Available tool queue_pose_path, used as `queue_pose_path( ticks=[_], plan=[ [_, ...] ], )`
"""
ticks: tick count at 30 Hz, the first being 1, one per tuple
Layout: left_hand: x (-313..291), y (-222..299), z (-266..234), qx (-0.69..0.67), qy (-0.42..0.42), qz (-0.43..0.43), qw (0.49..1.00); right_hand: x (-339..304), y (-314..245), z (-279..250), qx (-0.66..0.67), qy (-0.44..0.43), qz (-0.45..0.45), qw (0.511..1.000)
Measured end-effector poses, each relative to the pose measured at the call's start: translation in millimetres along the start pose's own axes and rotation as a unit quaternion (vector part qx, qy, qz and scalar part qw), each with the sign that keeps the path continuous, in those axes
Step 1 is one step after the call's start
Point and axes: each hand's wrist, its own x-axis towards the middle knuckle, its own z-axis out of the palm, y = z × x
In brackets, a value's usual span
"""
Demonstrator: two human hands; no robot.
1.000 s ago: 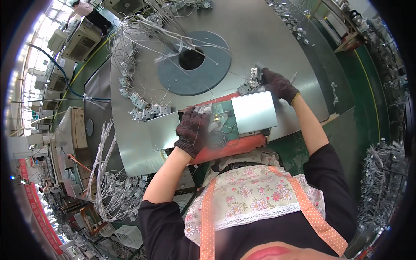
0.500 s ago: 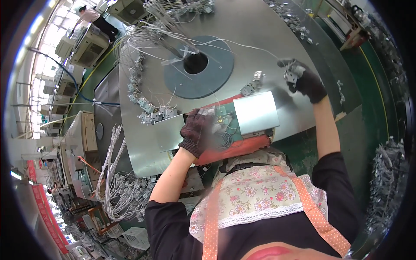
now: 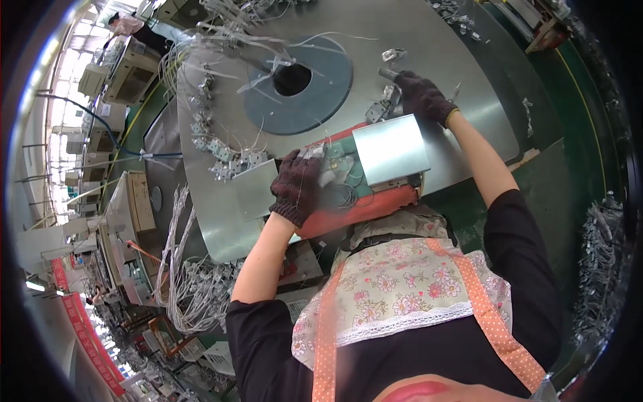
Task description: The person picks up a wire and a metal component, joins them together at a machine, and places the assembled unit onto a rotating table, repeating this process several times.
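My left hand (image 3: 295, 186), in a dark knitted glove, is closed at the left side of a green circuit board (image 3: 340, 155). Its fingertips meet a whitish, blurred piece that I cannot make out. Beside the board sits a shiny square metal cover (image 3: 392, 153), and a small coil of thin wire (image 3: 343, 195) lies near the hand. My right hand (image 3: 425, 99), gloved alike, reaches past the cover with fingers stretched apart. Small metal connectors (image 3: 379, 109) lie under its thumb side. Just beyond its fingertips is a shiny metal connector (image 3: 394, 55).
A grey round disc (image 3: 328, 87) with a central hole stands on the metal table (image 3: 375, 20), under bundled white cables (image 3: 228, 33). Connectors (image 3: 231, 164) curve along the left. Red padding (image 3: 375, 203) lines the near edge. More cables (image 3: 177, 288) hang at lower left.
My right hand has moved left toward the connectors beside the cover. The connector it held now lies beyond its fingertips. My left hand stays by the board.
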Motion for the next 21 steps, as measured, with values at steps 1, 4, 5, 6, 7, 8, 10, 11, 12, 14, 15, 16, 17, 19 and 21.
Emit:
queue_pose_path(
  ticks=[1, 4, 5, 6, 7, 8, 10, 11, 12, 14, 15, 16, 17, 19, 21],
  plan=[
    [5, 3, -5, -0.006, -0.001, 0.006, 1.000, 2, -4, 0, 0.021, -0.043, 0.038, 0.998],
    [12, 2, -3, -0.010, 0.001, 0.013, 1.000, 9, 5, -7, 0.072, -0.138, 0.107, 0.982],
    [13, 2, -2, -0.022, 0.009, 0.015, 1.000, 5, 20, -7, 0.151, -0.140, 0.080, 0.975],
    [16, 2, -2, -0.034, 0.019, 0.020, 0.999, 3, 36, -9, 0.227, -0.140, 0.051, 0.962],
    [19, 5, -3, -0.035, 0.022, 0.023, 0.999, -2, 56, -7, 0.364, -0.078, -0.022, 0.928],
    [13, 5, -8, -0.026, 0.013, 0.013, 0.999, 2, 43, -15, 0.369, -0.084, -0.031, 0.925],
    [0, 3, -13, -0.010, 0.017, -0.005, 1.000, -5, 12, -46, 0.615, -0.124, 0.133, 0.767],
    [-1, 5, -11, -0.006, 0.028, 0.022, 0.999, -19, 14, -60, 0.672, -0.101, 0.169, 0.714],
    [2, 4, -11, 0.005, 0.040, 0.046, 0.998, -28, 17, -67, 0.726, -0.080, 0.197, 0.655],
    [7, 14, -23, 0.001, 0.014, 0.035, 0.999, -35, -15, -90, 0.806, -0.062, 0.178, 0.561],
    [12, 20, -25, -0.008, 0.008, 0.023, 1.000, -42, -12, -92, 0.824, -0.033, 0.176, 0.538],
    [14, 24, -28, -0.017, -0.003, 0.010, 1.000, -48, -7, -90, 0.842, -0.005, 0.175, 0.510],
    [11, 24, -26, -0.011, 0.006, 0.011, 1.000, -45, -15, -93, 0.861, -0.002, 0.189, 0.473],
    [9, 17, -17, -0.008, -0.011, -0.001, 1.000, -37, -40, -103, 0.861, -0.019, 0.163, 0.482],
    [10, 17, -20, -0.014, -0.011, -0.006, 1.000, -35, -66, -111, 0.846, -0.019, 0.159, 0.508]
  ],
)
